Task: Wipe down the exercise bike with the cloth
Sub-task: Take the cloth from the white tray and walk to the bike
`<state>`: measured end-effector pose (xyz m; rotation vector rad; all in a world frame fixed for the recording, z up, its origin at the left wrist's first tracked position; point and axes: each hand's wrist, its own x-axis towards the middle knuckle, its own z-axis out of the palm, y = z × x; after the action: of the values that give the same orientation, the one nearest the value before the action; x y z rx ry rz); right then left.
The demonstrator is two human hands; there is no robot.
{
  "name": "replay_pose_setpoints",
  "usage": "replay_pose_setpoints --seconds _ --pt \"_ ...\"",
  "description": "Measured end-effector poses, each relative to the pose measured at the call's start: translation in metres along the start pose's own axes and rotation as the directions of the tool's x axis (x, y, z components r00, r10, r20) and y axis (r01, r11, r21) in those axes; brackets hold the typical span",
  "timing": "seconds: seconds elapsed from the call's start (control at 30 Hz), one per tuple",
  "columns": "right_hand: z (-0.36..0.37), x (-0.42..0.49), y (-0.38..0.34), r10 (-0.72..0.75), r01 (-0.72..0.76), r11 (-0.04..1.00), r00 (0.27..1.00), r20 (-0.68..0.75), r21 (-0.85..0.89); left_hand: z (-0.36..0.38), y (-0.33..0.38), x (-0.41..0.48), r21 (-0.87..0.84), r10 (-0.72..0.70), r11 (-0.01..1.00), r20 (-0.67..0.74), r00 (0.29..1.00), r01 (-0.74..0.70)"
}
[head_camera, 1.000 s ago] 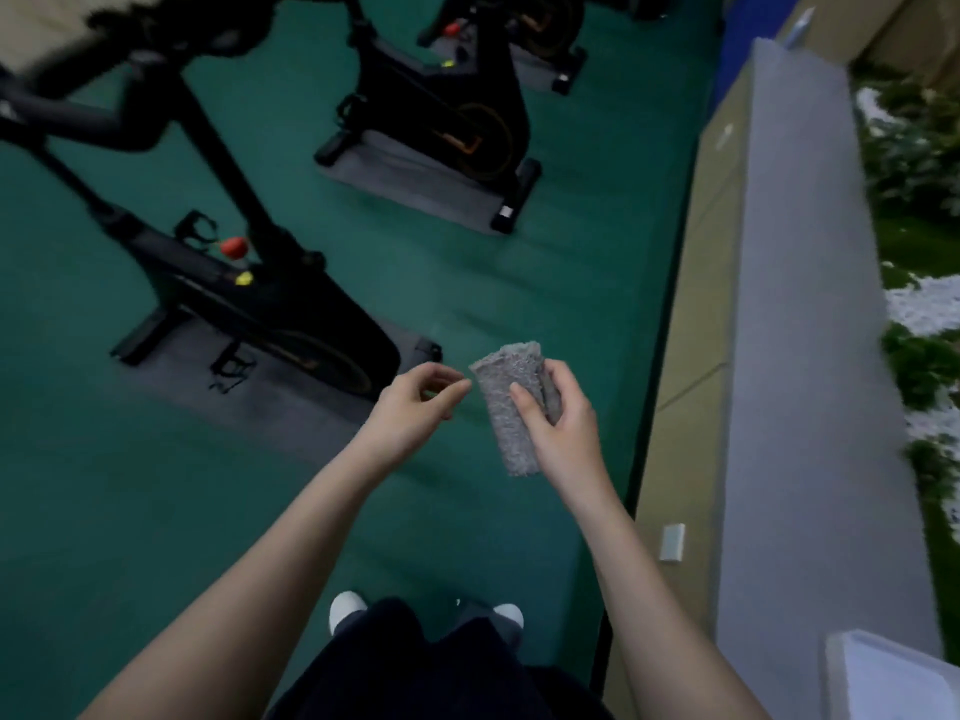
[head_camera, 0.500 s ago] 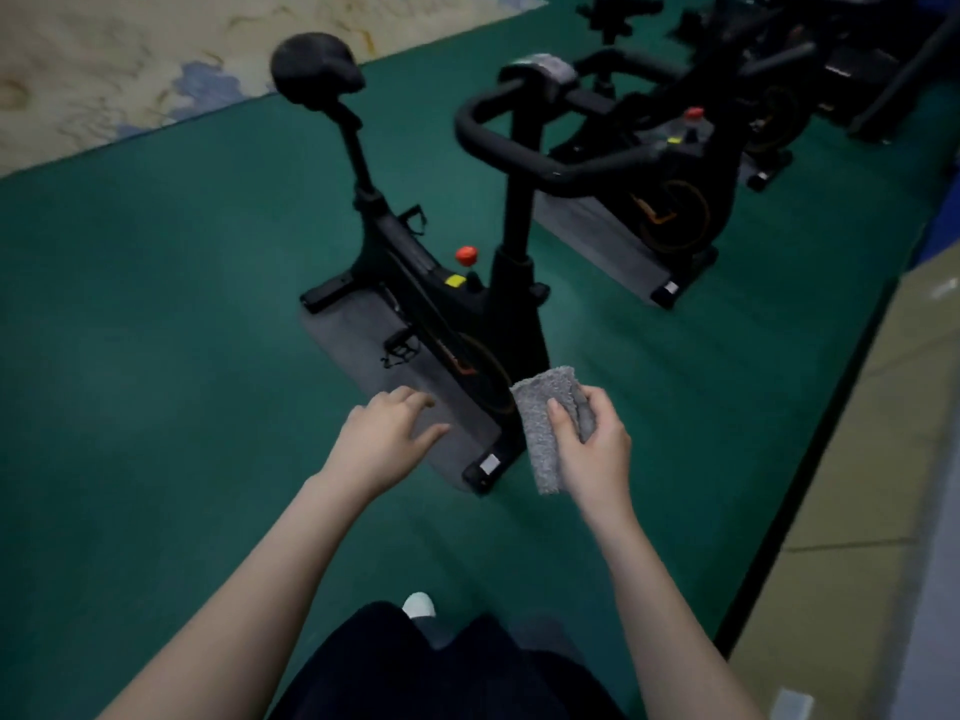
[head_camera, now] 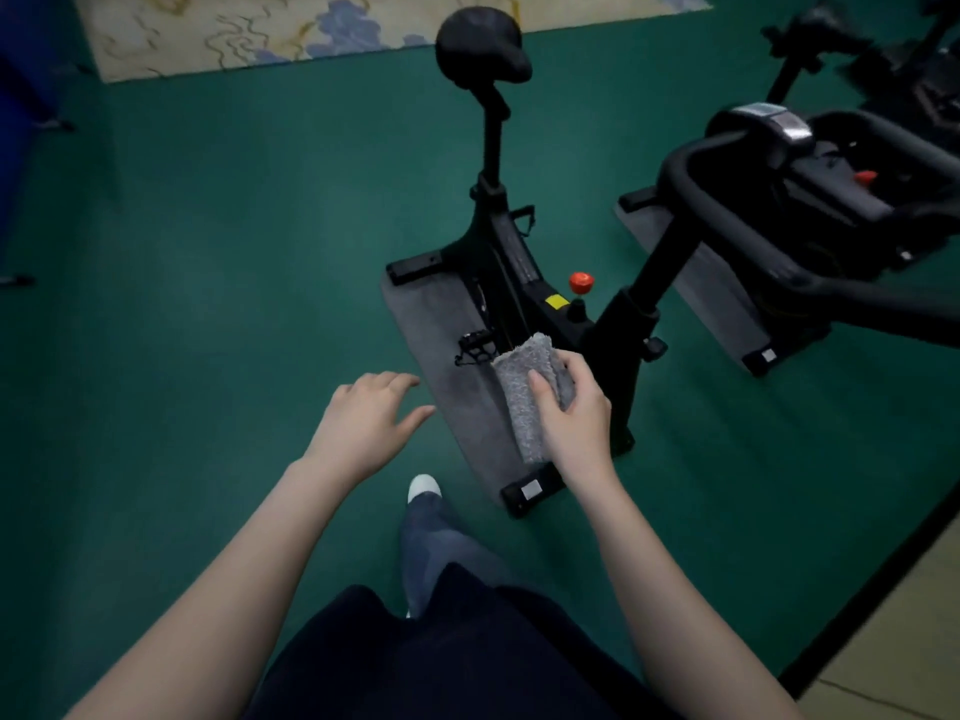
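Note:
A black exercise bike (head_camera: 511, 262) stands on a grey mat (head_camera: 447, 356) right in front of me, its saddle (head_camera: 480, 52) at the top and its handlebar (head_camera: 727, 215) reaching out to the right. A red knob (head_camera: 581, 282) sticks up from the frame. My right hand (head_camera: 571, 418) holds a folded grey cloth (head_camera: 524, 392) upright, in the air above the mat near the bike's front post. My left hand (head_camera: 369, 423) hovers to the left of the cloth, fingers spread, holding nothing.
A second black bike (head_camera: 841, 200) on its own mat stands at the right, close behind the handlebar. Green floor surrounds the bikes. A patterned beige rug (head_camera: 291, 28) lies at the top. A tan strip of floor (head_camera: 904, 641) runs along the lower right. My foot (head_camera: 423, 488) is beside the mat.
My view has swung left and closer to the nearest bike, which now fills the centre. The left hand has drawn away from the cloth and spread; the right hand keeps its hold.

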<state>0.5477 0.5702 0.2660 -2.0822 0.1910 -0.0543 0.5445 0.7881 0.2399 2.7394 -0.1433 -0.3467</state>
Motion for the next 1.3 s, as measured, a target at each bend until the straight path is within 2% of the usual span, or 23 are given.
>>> replay_pose_setpoints --seconds 0.37,0.6,0.83,1.03,1.17,1.3 --pt "0.058 0.131 -0.027 -0.029 0.030 0.999 0.995 0.092 -0.015 -0.044 -0.056 0.129 0.064 -0.039 0.997 0.039 0.998 0.036" --pt "0.087 0.183 -0.046 -0.008 0.009 0.999 0.999 0.053 -0.035 -0.069 -0.093 0.199 0.094 0.008 0.996 0.047 0.999 -0.012" --pt "0.142 0.235 -0.075 0.113 -0.118 0.993 0.978 -0.175 -0.020 -0.108 -0.154 0.290 0.129 0.172 0.974 0.128 0.977 -0.188" --pt "0.181 0.262 -0.109 0.190 -0.214 0.977 0.893 -0.408 -0.013 -0.146 -0.182 0.372 0.171 0.369 0.897 0.219 0.903 -0.408" --pt "0.186 0.262 -0.116 0.221 -0.287 0.957 0.823 -0.524 -0.047 -0.151 -0.176 0.406 0.161 0.468 0.840 0.268 0.842 -0.518" --pt "0.180 0.265 -0.115 0.281 -0.368 0.930 0.730 -0.623 -0.012 -0.146 -0.157 0.434 0.145 0.537 0.781 0.343 0.771 -0.608"
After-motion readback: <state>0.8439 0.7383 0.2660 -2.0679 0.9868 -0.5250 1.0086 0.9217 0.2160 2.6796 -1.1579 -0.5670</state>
